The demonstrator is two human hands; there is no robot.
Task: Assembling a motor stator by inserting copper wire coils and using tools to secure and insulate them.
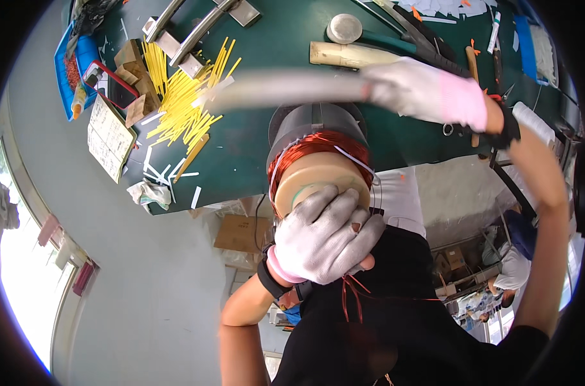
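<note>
A motor stator [318, 122] with a dark grey ring-shaped body stands at the table's near edge, its copper wire coils [321, 143] bulging around the near end. A tan round block [318, 170] sits within the coils. My left hand [328, 241], in a grey-white glove, has its fingers curled over the block's near face; loose copper wires [351, 299] hang below it. My gloved right hand [408, 87] is closed around one end of a long pale bar [286, 89], held above the stator and pointing left. Motion smears the bar, so its exact kind is unclear.
Yellow strips [186, 103] lie scattered at left, near wooden blocks [132, 71], a phone [109, 83] and a notebook [111, 136]. A round-headed mallet [345, 29] and a wooden handle [344, 55] lie at the back. Metal bars [202, 32] and blue bins [533, 51] stand farther out.
</note>
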